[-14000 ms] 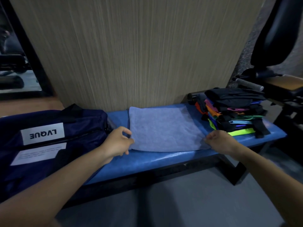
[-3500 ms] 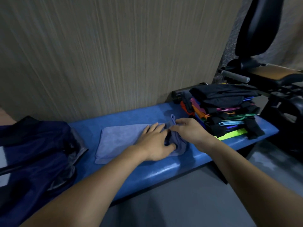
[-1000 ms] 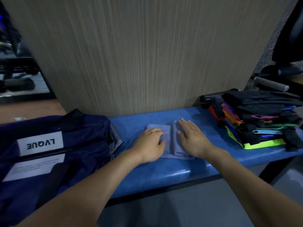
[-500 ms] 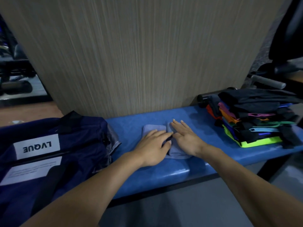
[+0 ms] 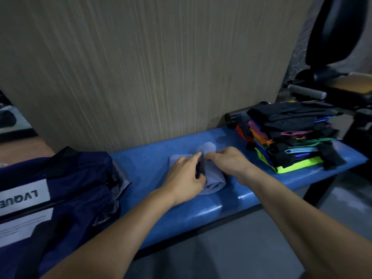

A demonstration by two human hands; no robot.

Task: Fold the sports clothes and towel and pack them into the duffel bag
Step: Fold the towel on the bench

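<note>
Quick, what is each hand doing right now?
Left hand: fingers curled round the towel, gripping its fold.
Right hand: holds the towel's other side, lifting that part over.

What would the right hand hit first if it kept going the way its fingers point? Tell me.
The right hand points leftward across the bench, so it would first meet the raised fold of the towel it already touches, then probably the left hand just beyond. Depth between them is unclear.

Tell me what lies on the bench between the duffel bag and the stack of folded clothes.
In the head view, the towel, held by both hands, with bare blue bench on either side.
</note>
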